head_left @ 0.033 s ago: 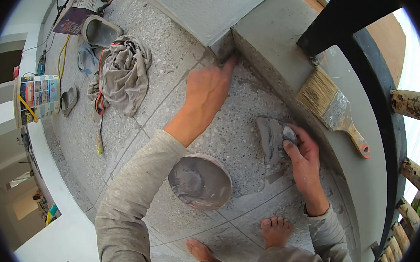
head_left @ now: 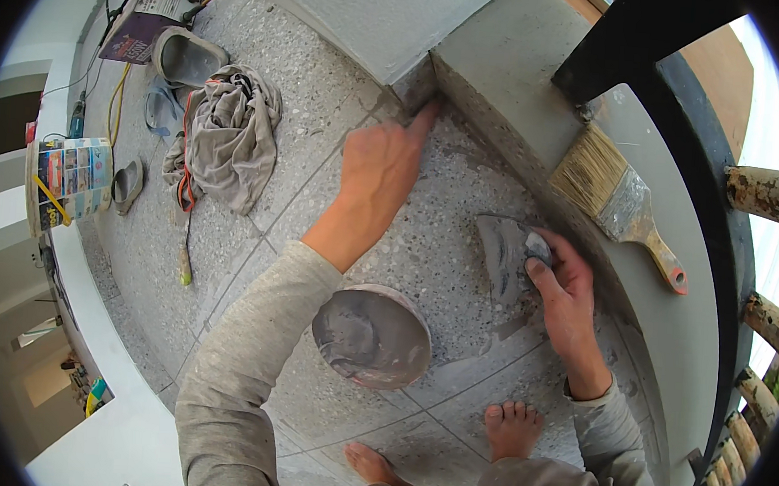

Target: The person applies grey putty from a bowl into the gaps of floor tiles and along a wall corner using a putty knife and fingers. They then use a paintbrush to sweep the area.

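My left hand (head_left: pixel 381 166) reaches to the inner corner where the wall block meets the ledge. Its index finger is stretched out and touches the base of the corner, the other fingers are curled, and nothing shows in it. My right hand (head_left: pixel 571 301) is closed on a flat grey scraper (head_left: pixel 500 255) smeared with paste, held just above or on the tiles; I cannot tell which. The thumb presses on its near face. Between my forearms a round bowl (head_left: pixel 430 341) with grey paste inside stands on the floor.
A wide paintbrush (head_left: pixel 623 201) lies on the raised ledge (head_left: pixel 511 53) at right, beside a black metal frame (head_left: pixel 679 110). At left are a crumpled grey cloth (head_left: pixel 229 141), clogs (head_left: pixel 186 55), clear goggles (head_left: pixel 160 108), a labelled bucket (head_left: pixel 73 176) and a box (head_left: pixel 143 27) with cables.
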Motion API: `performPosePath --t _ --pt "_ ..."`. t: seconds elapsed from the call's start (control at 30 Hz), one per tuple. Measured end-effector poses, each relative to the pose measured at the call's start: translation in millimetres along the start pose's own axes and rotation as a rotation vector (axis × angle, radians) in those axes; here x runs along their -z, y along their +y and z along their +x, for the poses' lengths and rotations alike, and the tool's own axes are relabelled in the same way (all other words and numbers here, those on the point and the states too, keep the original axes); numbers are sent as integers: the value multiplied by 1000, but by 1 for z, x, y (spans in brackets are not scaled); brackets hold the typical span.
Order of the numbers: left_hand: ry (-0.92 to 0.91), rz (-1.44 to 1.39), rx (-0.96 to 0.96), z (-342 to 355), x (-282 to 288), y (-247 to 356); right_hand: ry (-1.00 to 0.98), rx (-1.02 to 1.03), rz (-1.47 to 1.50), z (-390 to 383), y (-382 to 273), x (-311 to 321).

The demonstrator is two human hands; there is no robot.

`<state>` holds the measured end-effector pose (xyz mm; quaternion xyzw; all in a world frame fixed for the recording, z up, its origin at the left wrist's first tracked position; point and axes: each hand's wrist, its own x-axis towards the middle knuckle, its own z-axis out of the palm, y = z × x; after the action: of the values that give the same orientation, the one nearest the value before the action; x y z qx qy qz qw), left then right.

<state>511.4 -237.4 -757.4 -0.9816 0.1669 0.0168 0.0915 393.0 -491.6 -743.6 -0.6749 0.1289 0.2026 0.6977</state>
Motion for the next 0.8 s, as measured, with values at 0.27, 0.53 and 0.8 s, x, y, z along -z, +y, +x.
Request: performPosePath --t 0.27,0.53,0.8 --pt "-62 37 46 -18 0 -2 23 -9 -30 1 -8 2" --pt "-128 -6 19 -29 12 -22 32 6 3 -5 -8 9" --pt "-1 -38 28 -19 7 -2 -22 11 5 -2 -8 -8"
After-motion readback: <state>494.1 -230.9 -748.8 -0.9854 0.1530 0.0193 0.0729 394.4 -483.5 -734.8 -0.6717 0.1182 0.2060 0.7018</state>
